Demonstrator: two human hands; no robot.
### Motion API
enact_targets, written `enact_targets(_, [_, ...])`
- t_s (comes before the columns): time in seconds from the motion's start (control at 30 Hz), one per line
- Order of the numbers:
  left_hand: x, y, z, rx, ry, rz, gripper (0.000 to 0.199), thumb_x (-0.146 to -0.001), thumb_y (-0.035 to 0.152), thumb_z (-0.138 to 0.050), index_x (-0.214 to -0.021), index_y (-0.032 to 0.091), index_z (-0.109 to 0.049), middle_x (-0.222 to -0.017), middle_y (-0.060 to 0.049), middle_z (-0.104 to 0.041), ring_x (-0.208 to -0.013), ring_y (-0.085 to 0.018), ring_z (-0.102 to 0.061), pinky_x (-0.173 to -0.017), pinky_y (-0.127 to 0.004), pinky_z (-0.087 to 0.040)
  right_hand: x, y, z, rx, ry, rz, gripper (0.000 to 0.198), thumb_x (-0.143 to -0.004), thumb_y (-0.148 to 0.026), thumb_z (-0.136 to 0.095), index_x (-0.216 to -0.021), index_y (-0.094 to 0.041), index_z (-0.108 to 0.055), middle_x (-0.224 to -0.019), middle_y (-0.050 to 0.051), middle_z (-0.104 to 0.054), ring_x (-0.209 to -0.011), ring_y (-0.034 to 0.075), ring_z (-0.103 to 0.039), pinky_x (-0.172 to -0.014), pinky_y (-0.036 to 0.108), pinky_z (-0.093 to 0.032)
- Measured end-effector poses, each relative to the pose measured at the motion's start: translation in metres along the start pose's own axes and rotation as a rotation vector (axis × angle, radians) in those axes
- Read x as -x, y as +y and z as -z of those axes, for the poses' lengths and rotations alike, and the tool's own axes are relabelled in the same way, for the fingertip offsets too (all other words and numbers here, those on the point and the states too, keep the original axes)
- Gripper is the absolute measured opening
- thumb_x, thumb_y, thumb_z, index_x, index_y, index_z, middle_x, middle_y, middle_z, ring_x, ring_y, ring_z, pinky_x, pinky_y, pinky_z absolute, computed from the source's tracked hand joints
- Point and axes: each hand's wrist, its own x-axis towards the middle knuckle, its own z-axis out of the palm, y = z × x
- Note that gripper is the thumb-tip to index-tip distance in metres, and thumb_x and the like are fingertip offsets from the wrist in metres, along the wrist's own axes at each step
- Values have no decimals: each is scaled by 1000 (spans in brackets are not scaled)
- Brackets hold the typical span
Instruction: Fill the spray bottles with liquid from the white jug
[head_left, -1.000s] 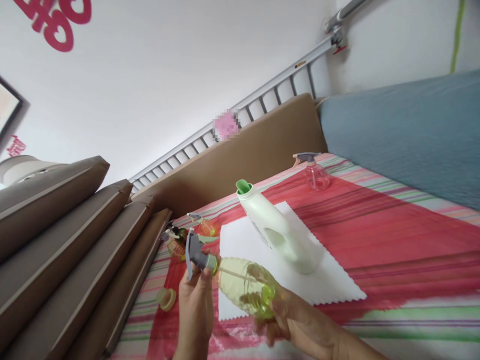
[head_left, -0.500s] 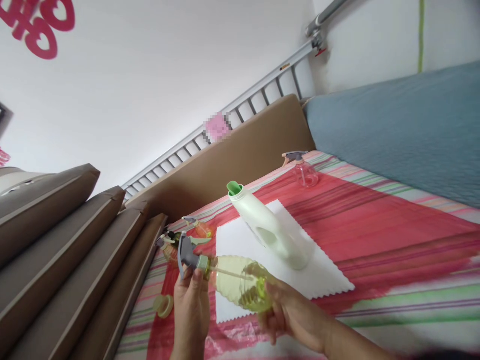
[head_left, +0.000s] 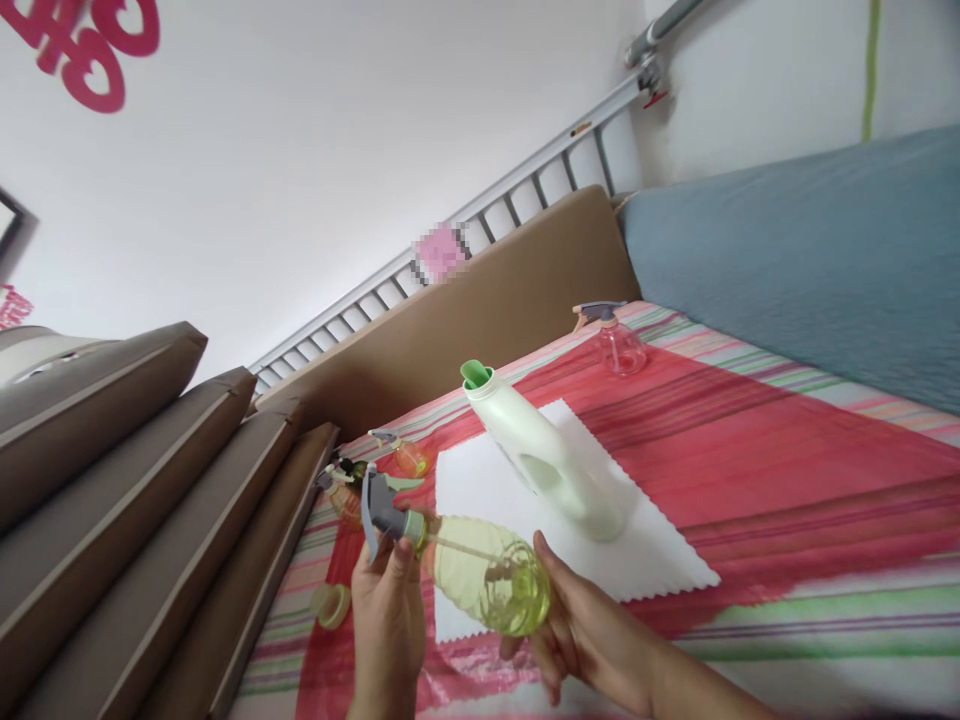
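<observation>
One left grip point(head_left: 388, 605) clasps the spray bottle point(head_left: 472, 562); right grip point(head_left: 589, 622) half-spread alongside.

At least four spray bottles point(head_left: 465, 545) are visible, along with one pale green jug point(head_left: 519, 428), one yellowish cap point(head_left: 331, 606), one white sheet point(head_left: 652, 550) and two bare hands point(head_left: 388, 615).

Left hand point(head_left: 386, 615) grips yellow spray bottle point(head_left: 469, 565) by the neck, right hand point(head_left: 589, 630) cupped at its base, both on the near side of the pale green jug point(head_left: 540, 450). Under the jug, white mat point(head_left: 660, 555); beyond it to the right, pink spray bottle point(head_left: 621, 352); left of it, orange spray bottle point(head_left: 410, 458) and round cap point(head_left: 330, 606).
</observation>
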Motion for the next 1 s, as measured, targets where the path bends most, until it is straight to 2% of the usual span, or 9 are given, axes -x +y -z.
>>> enact_targets(0.1, [0,0,0,7,43,-19,27,-64,23,-76,-89,19,-68,-79,0,-70,-79,-11,-65,-77,-20,-49,1,1,-1,-19,-33,130,64,-74,-51,-62,-127,-24,-38,-93,5,-67,-71,17,-66,-54,23,-51])
enact_targets(0.17, [0,0,0,11,45,-16,28,-63,23,-76,-89,19,-68,-78,-1,-70,-79,-12,-65,-78,-21,-49,2,1,0,-2,-22,164,67,-69,-40,-71,-126,-27,-38,-96,3,-66,-64,13,-64,-53,23,-51])
enact_targets(0.3, [2,-1,-1,-5,27,-12,32,-64,24,-75,-94,18,-67,-81,-3,-70,-83,-16,-65,-80,-26,-49,0,0,3,-50,-56,-47,70,-79,-67,-40,-117,-8,-49,-68,9,-67,-34,7,-49,-40,21,-47])
enact_targets(0.37, [3,-2,-1,-13,23,-11,34,-64,24,-76,-97,19,-67,-80,-2,-70,-82,-16,-65,-79,-26,-49,-1,-1,3,-71,-64,-42,70,-80,-68,-34,-119,-11,-48,-79,11,-68,-48,12,-60,-44,23,-49])
enact_targets(0.47, [4,-3,-2,-21,15,-5,38,-63,25,-77,-98,19,-66,-76,-2,-70,-79,-17,-66,-78,-28,-49,-1,0,3,-48,-5,125,59,-76,-49,-61,-125,-25,-40,-100,6,-66,-70,15,-66,-53,22,-51])
enact_targets(0.6, [4,-2,-3,-30,24,-3,37,-63,26,-76,-98,19,-66,-76,-1,-70,-82,-16,-66,-81,-26,-48,-1,1,4,-56,-27,-38,67,-77,-64,-48,-121,-14,-44,-82,9,-69,-37,7,-52,-40,21,-47])
enact_targets(0.67, [5,-2,-4,-31,16,3,36,-63,27,-76,-97,20,-67,-77,-1,-70,-82,-16,-65,-82,-26,-47,-1,2,2,-86,-66,-64,69,-78,-68,-39,-117,-12,-47,-86,12,-69,-43,9,-57,-43,22,-49])
enact_targets(0.8, [5,-2,-3,-39,6,13,37,-63,28,-76,-98,20,-67,-79,-1,-71,-79,-15,-65,-82,-27,-48,1,3,0,-93,-19,137,56,-72,-45,-67,-118,-20,-47,-97,7,-68,-61,12,-63,-52,22,-52])
enact_targets(1.0, [-1,1,-3,-66,-28,25,29,-61,24,-77,-88,18,-69,-84,-3,-71,-80,-13,-64,-79,-22,-48,-1,3,6,-122,-118,-176,76,-81,-71,-26,-94,-4,-61,-65,13,-69,-30,5,-47,-39,20,-50])
